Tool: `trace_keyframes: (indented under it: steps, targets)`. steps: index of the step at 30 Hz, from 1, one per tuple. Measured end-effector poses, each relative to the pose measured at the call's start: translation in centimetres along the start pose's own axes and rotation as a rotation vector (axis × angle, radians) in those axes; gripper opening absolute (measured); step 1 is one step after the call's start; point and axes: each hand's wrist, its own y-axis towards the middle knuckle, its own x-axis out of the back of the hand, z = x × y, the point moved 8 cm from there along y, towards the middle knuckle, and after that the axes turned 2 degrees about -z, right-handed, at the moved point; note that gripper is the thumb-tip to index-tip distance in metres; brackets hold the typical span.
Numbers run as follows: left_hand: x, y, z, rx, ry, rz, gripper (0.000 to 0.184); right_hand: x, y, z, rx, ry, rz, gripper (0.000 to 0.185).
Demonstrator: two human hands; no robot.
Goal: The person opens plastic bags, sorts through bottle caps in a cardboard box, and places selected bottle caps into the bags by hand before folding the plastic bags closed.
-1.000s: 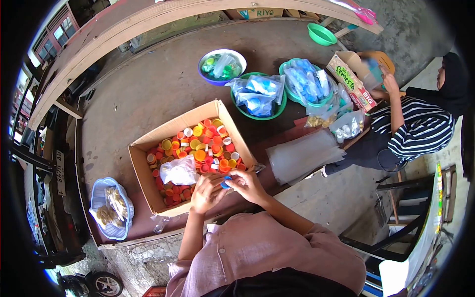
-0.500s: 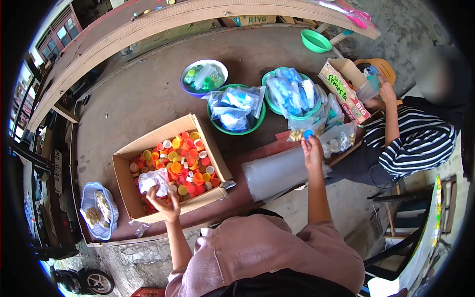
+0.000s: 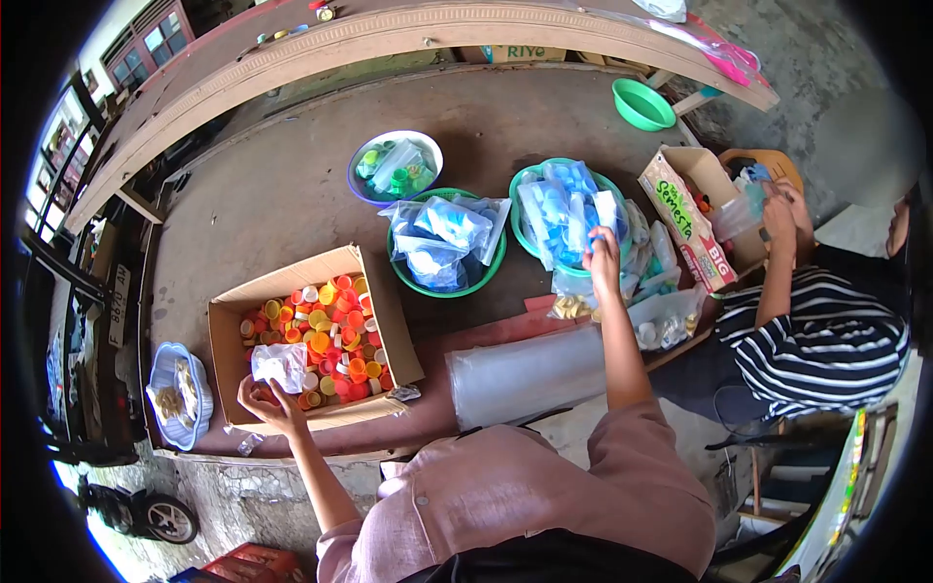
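My right hand (image 3: 604, 264) reaches over the near edge of a green basin (image 3: 516, 230), its fingertips pinching a blue bottle cap (image 3: 589, 243). Plastic bags of blue caps (image 3: 567, 206) fill that basin. My left hand (image 3: 273, 408) is at the near side of a cardboard box (image 3: 394, 321), fingers apart and apparently holding nothing. Red, orange, yellow and white bottle caps (image 3: 340, 361) lie loose in the box. On top of them, just beyond my left fingers, rests a whitish plastic bag (image 3: 280, 366); whether the fingers touch it I cannot tell.
Another green basin (image 3: 494, 260) holds bagged blue caps, and a purple-rimmed bowl (image 3: 436, 154) holds green ones. A stack of clear plastic bags (image 3: 520, 377) lies at the front edge. On the right, a person in a striped shirt (image 3: 826, 316) handles a bag over a printed carton (image 3: 688, 219).
My right hand has carried the blue cap away from me to the basin of bagged blue caps. The left hand has drawn back slightly from the whitish bag. The camera view has shifted.
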Motion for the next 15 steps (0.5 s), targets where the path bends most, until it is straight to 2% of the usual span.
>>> trace_keyframes:
  steps: [3, 4, 6, 8, 9, 10, 13, 15]
  targets:
    - [0.1, 0.1, -0.8, -0.057, 0.052, -0.003, 0.036, -3.1, 3.2, 2.4, 0.281, -0.153, 0.072, 0.021]
    - [0.1, 0.2, -0.6, -0.063, 0.060, -0.008, 0.036, -4.2, 4.3, 2.1, 0.278, -0.107, 0.099, 0.015]
    - [-0.2, -0.2, 0.8, 0.013, 0.000, 0.016, 0.036, -7.3, 3.2, 5.4, 0.859, -0.603, 0.037, 0.015]
    - [-0.4, -0.2, 0.9, 0.043, 0.001, 0.033, 0.036, -10.4, 1.8, 5.7, 0.868, -1.038, 0.132, 0.034]
    - [-0.5, -0.1, 0.7, 0.031, 0.002, 0.050, 0.035, -11.2, 2.1, 4.3, 0.853, -1.144, 0.198, 0.046]
    - [-0.6, 0.0, 0.3, 0.019, 0.002, 0.068, 0.035, -11.5, 2.0, 3.6, 0.817, -1.218, 0.219, 0.041]
    - [-0.4, 0.0, -0.6, -0.045, 0.065, 0.053, 0.035, -10.5, 3.5, 1.3, 0.759, -1.145, 0.205, 0.035]
    - [-0.1, -0.2, -0.8, -0.135, 0.159, 0.049, 0.035, -8.7, 4.3, 2.6, 0.746, -0.854, 0.093, 0.030]
